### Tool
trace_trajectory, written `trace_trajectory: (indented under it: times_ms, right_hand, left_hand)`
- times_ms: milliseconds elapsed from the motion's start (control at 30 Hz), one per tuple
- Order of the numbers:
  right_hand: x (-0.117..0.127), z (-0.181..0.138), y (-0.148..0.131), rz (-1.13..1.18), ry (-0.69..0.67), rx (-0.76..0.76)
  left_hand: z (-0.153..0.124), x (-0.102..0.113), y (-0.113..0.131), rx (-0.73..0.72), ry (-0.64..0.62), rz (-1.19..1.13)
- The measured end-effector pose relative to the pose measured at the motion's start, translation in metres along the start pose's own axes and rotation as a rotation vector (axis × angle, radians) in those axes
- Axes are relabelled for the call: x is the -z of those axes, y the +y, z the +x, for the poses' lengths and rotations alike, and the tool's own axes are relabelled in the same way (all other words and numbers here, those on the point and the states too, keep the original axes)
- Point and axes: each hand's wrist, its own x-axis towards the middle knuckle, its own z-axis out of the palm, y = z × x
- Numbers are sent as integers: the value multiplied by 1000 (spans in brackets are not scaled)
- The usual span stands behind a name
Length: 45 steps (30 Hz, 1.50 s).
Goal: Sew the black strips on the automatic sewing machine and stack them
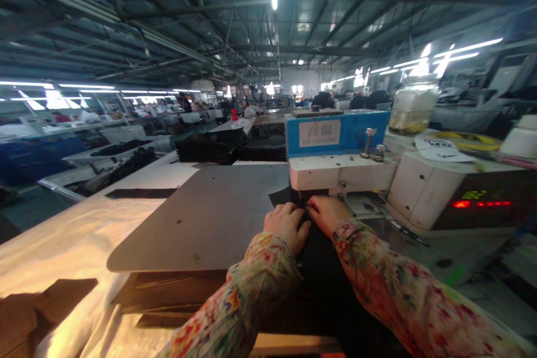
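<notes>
A piece of black fabric [319, 260] runs from the machine head down toward me, its far corner showing at the left of the needle area. My left hand [287, 225] lies on this fabric at the edge of the grey metal plate, fingers bent and thumb to the right. Close beside it, my right hand [328, 213] pinches the fabric with thumb and fingertips just under the sewing machine head [339, 173]. The fingertips of both hands nearly meet there. The needle itself is hard to make out.
A grey plate [201, 218] extends left over stacked brown pieces [176, 291]. Black fabric stacks [212, 145] lie behind. On the right are a control box with a lit display [482, 201], a glass jar [413, 106] and a yellow ring [470, 141]. A black strip [141, 193] lies left.
</notes>
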Motion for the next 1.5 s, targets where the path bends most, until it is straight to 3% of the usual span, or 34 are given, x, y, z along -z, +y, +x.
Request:
trace_trajectory:
  times_ms: [467,867,1500]
  right_hand:
    - [-3,0,-1,-40,25,66]
    - [-4,2,-1,-57,-22,24]
    - [-3,1,-1,-89,3,33]
  left_hand:
    - [-2,-2,-4,-24,68,-39]
    - [-2,1,-1,-8,27,-26]
    - [1,-5,-5,-39,64,-24]
